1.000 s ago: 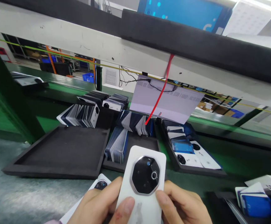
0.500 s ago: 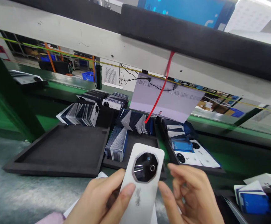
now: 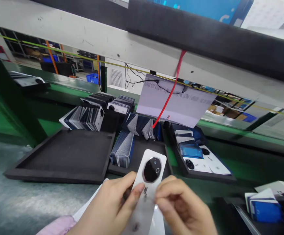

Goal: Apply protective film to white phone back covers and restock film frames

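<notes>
A white phone back cover (image 3: pixel 149 178) with a black octagonal camera window is held up in front of me. My left hand (image 3: pixel 112 207) grips its left edge, thumb pressed on its face. My right hand (image 3: pixel 181 207) is closed at its right edge, fingers pinched against the cover near my left thumb. What the right fingers pinch is too small to make out. Another white cover (image 3: pixel 90 205) lies under my left hand on the bench.
Three black foam trays lie beyond: a bare one (image 3: pixel 66 156) at left, a middle one (image 3: pixel 142 147) with stacked covers (image 3: pixel 123 148), a right one (image 3: pixel 205 176) with white and blue covers. More stacked covers (image 3: pixel 85 119) stand behind. A box with blue-filmed covers (image 3: pixel 266 205) is at right.
My right hand went from open beside the cover to pinching at its right edge. The cover moved farther from me and tilted back, so it looks smaller.
</notes>
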The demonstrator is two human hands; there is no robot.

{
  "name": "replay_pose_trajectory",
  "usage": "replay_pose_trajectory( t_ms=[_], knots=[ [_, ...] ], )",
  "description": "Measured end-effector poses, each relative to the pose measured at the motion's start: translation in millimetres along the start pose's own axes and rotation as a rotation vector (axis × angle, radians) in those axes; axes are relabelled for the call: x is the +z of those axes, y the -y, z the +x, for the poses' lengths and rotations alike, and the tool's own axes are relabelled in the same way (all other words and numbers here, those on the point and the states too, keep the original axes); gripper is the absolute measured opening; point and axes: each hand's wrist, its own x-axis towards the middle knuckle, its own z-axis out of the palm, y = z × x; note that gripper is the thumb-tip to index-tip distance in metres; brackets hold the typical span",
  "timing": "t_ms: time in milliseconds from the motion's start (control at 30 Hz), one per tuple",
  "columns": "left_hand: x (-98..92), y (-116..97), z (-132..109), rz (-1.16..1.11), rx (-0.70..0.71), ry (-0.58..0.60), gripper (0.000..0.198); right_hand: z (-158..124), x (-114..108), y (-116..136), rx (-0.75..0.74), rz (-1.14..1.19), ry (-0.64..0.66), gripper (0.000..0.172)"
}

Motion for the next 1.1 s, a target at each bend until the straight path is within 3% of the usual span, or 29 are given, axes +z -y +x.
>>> replay_pose_trajectory(
  t_ms=[100,200,533,800,933,1100],
  knots=[
    [-1.6,-3,-2,-0.052,-0.035,0.025,0.043,9,-23,0,0.107,0.053,-0.12,0.021],
    [-1.8,-5,-3,-0.091,-0.034,0.039,0.043,15,-33,-4,0.124,0.041,-0.196,0.023],
    [-3.0,-10,-9,-0.026,0.088,0.017,0.033,16,-24,-1,0.077,-0.081,-0.177,0.012],
    [-6.5,-13,-10,0.013,0.142,0.006,0.03,17,-21,1,0.103,-0.089,-0.182,0.014],
    [-6.5,-13,-11,0.016,0.143,0.0,0.03,15,-18,4,0.132,-0.057,-0.257,0.015],
    [-6.5,-16,-12,-0.004,0.097,-0.001,0.032,15,-22,3,0.114,-0.081,-0.174,0.012]
  ],
)
